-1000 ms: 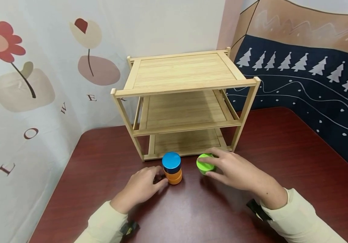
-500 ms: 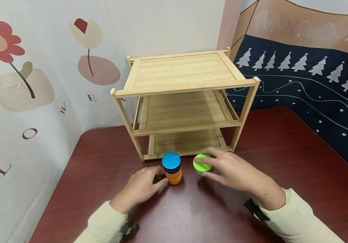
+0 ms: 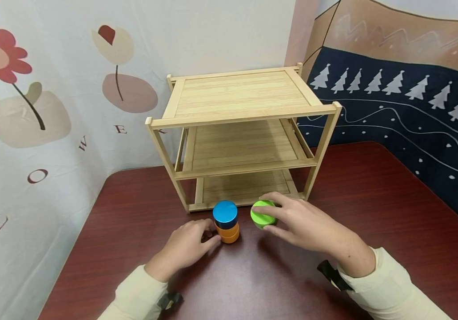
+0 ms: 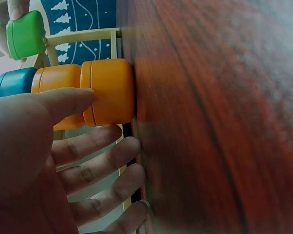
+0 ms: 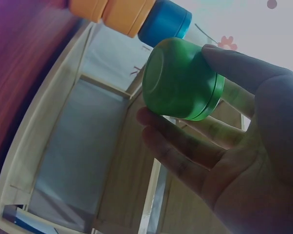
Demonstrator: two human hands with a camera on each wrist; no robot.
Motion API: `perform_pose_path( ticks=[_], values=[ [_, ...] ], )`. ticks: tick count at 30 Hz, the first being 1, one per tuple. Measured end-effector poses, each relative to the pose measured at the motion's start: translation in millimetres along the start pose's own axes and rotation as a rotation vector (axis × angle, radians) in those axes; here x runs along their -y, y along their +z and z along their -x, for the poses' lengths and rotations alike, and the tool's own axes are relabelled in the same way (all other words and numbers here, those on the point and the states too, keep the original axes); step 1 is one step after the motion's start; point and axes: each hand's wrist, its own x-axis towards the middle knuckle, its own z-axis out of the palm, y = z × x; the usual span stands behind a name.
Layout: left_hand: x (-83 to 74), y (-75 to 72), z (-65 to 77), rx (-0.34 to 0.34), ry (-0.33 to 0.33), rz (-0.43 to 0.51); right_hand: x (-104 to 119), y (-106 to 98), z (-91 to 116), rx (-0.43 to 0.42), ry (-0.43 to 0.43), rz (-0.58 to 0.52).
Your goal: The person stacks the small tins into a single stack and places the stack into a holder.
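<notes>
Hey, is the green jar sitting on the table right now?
No, the right hand holds the green jar in the air, raised above the table.

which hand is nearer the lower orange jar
Left. The left hand is close beside the lower orange jar, on its left; the right hand is farther off, to its right, holding a green jar.

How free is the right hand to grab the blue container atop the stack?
Probably no: the right hand holds the green container and likely must release it first; otherwise the way to the blue container looks free.
</notes>
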Motion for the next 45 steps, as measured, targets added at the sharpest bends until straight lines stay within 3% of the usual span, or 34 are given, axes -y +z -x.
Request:
perform_pose_path(
  ticks=[12,45],
  values=[
    [0.5,-0.6,-1.1,0.011,-0.002,-0.005,6.2,-2.6,-3.2,0.011,-0.009,-0.017],
    [1.5,-0.1,-0.1,0.012,0.016,0.002,21.9,-6.7,-19.8,-0.083,-0.097,-0.028]
  ],
)
